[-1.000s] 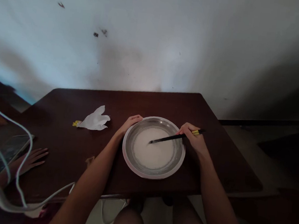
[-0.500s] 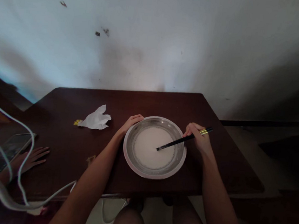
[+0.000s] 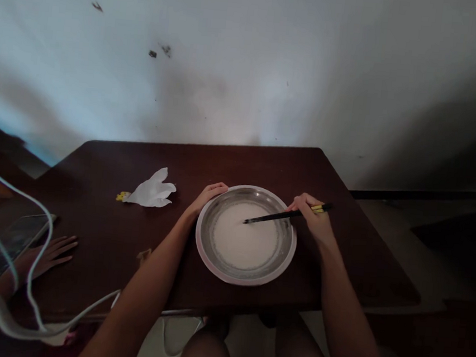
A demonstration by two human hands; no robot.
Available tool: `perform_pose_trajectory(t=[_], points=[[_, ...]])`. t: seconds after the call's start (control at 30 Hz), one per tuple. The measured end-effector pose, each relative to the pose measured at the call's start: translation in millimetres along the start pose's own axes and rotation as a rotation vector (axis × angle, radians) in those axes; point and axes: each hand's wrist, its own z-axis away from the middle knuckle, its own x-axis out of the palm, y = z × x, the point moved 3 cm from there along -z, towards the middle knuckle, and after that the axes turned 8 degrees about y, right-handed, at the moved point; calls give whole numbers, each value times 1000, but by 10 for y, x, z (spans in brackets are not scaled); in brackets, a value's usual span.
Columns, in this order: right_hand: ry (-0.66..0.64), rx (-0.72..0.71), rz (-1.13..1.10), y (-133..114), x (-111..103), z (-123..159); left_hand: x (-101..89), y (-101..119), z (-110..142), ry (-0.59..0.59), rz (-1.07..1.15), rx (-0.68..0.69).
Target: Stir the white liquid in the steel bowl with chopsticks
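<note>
A wide metal basin [image 3: 236, 280] with cloudy whitish liquid [image 3: 246, 244] in it stands near the table's front edge. Curled around its upper left rim is my left hand [image 3: 209, 196], fingers closed on the edge. My right hand [image 3: 309, 210], over the basin's right rim, is closed around black chopsticks [image 3: 268, 217] with gold bands near the upper end. They slant down to the left, held close together, their tips at the liquid's surface left of its middle.
The dark red table [image 3: 239, 164] stands against a stained wall. A crumpled white plastic bag [image 3: 151, 191] with a yellow end lies left of the basin. Another person's hand [image 3: 52, 253] rests at the left, beside a phone [image 3: 13, 241]. White cables [image 3: 43, 233] cross the left foreground.
The chopstick tips have moved left and away from me across the liquid. My right hand has shifted slightly left with them. The left hand and basin stay in place.
</note>
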Motion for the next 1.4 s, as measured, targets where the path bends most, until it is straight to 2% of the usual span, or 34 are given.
perform_pose_trajectory(t=[0.07, 0.2, 0.37, 0.53, 0.67, 0.8, 0.93, 1.1, 1.23, 1.4], points=[[31, -3, -43, 5, -21, -2, 9, 12, 8, -5, 1, -3], [-96, 15, -16, -12, 18, 15, 6, 15, 12, 5, -6, -4], [11, 1, -27, -33, -3, 8, -7, -5, -2, -15, -16, 3], [-74, -2, 14, -20, 25, 11, -10, 1, -10, -8, -31, 12], [40, -20, -24, -21, -22, 3, -8, -4, -6, -10, -27, 2], [-66, 1, 13, -31, 13, 15, 0, 13, 6, -4, -17, -7], [7, -19, 11, -47, -4, 10, 10, 36, 13, 4, -24, 0], [-75, 7, 17, -48, 28, 13, 7, 30, 8, 6, -40, 4], [24, -11, -3, -41, -3, 4, -1, 12, -2, -2, -24, 12], [-48, 2, 7, -29, 27, 9, -3, -6, -10, 5, -14, -6]])
